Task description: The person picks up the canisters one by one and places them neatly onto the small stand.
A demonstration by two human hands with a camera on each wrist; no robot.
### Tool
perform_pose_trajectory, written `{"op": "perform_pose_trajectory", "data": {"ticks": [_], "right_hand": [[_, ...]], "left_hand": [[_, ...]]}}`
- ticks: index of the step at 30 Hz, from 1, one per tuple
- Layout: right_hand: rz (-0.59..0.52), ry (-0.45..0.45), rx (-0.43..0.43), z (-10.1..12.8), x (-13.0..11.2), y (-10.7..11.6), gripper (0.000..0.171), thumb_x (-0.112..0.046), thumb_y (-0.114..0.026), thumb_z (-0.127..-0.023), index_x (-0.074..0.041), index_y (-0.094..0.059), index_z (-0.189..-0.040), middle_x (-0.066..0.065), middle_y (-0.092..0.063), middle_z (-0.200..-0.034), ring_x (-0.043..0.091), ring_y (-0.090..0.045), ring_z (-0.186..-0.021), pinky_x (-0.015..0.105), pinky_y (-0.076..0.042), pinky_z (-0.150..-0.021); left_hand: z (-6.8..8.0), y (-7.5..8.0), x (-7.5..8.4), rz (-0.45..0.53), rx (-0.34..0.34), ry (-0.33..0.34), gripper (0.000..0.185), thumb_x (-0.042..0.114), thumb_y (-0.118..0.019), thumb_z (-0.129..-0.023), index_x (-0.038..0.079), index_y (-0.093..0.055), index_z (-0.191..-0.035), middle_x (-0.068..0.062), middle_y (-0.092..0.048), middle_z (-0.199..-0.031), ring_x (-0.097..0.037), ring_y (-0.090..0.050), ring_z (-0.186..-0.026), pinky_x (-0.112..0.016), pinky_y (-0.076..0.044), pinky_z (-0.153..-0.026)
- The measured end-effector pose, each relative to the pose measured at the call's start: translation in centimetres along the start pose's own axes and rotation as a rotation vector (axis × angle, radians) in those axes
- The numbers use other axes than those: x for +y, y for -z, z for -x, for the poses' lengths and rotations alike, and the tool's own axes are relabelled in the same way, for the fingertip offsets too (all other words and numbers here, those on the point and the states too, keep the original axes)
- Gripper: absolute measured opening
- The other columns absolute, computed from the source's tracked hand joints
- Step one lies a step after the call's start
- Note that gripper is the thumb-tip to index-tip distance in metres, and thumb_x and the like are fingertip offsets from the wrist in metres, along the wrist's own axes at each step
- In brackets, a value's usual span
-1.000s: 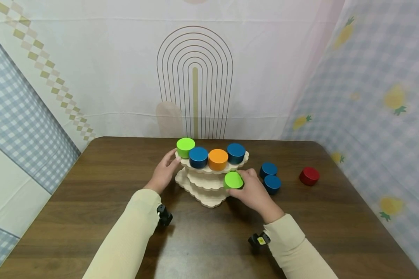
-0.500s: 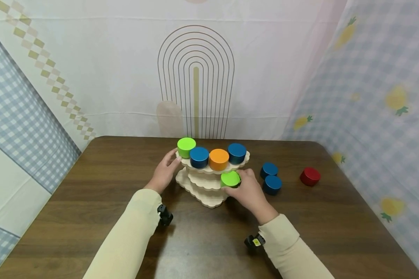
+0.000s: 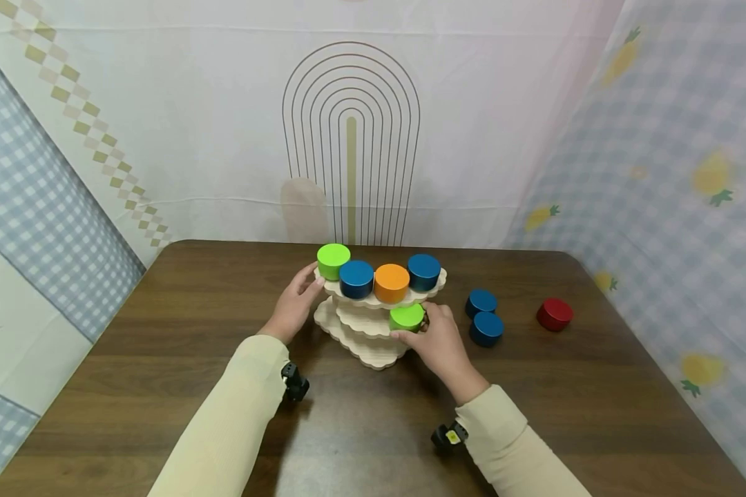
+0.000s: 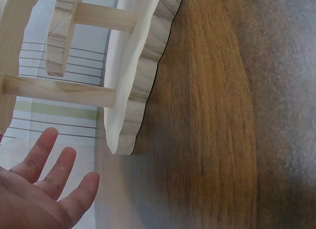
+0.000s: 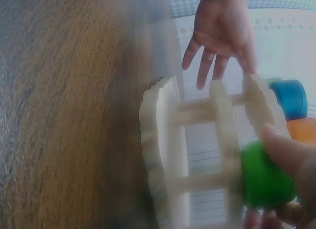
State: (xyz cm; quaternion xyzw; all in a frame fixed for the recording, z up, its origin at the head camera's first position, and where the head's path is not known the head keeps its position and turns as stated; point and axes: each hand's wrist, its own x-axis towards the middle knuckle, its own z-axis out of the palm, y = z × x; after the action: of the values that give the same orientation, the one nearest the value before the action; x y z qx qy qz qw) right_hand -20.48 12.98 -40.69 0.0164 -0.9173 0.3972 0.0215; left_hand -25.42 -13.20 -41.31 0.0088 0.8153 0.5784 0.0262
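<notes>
On the dark wooden desk [image 3: 161,331] the right hand [image 3: 440,339] holds a green cylinder [image 3: 407,317] on the wooden stand's [image 3: 363,345] middle shelf, while the open left hand [image 3: 293,307] steadies its left.

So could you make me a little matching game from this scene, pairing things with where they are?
Things:
1. orange cylinder
2. red cylinder
3. green cylinder in the right hand
4. left hand

Places:
A. alone on the table, far right
B. at the stand's middle tier
C. on the stand's top tier
D. against the stand's left edge

Pairs: 1-C, 2-A, 3-B, 4-D
</notes>
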Motion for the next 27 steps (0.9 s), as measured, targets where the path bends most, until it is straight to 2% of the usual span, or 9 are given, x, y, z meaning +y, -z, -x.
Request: {"op": "perform_pose_trajectory", "data": {"ticks": [8,15,27], "right_hand": [[0.002,0.010,0.008,-0.16,0.00,-0.14,0.057,-0.029,-0.081,-0.078,0.002,-0.059,-0.120,0.016,-0.049,-0.102,0.025,-0.043,-0.091,0.032,-0.040,-0.070],[-0.022,0.005,0.011,-0.39,0.06,-0.43,0.050,-0.028,-0.080,-0.080,0.001,-0.060,-0.117,0.017,-0.049,-0.105,0.026,-0.044,-0.093,0.034,-0.042,-0.073],[-0.057,-0.017,0.014,-0.91,0.29,-0.88,0.055,-0.029,-0.078,-0.082,0.002,-0.057,-0.122,0.015,-0.046,-0.105,0.025,-0.045,-0.090,0.033,-0.042,-0.072]], "left_hand": [[0.02,-0.01,-0.01,0.004,0.001,0.001,0.059,0.046,-0.045,-0.100,0.022,-0.030,-0.152,-0.015,-0.037,-0.150,-0.033,-0.037,-0.135,-0.056,-0.031,-0.108],[0.16,-0.02,0.20,-0.010,0.007,0.003,0.058,0.043,-0.045,-0.101,0.020,-0.029,-0.152,-0.014,-0.032,-0.153,-0.034,-0.035,-0.136,-0.056,-0.031,-0.108],[0.22,0.08,0.22,-0.029,-0.004,0.016,0.059,0.045,-0.043,-0.101,0.022,-0.027,-0.153,-0.013,-0.030,-0.154,-0.034,-0.034,-0.137,-0.057,-0.031,-0.108]]}}
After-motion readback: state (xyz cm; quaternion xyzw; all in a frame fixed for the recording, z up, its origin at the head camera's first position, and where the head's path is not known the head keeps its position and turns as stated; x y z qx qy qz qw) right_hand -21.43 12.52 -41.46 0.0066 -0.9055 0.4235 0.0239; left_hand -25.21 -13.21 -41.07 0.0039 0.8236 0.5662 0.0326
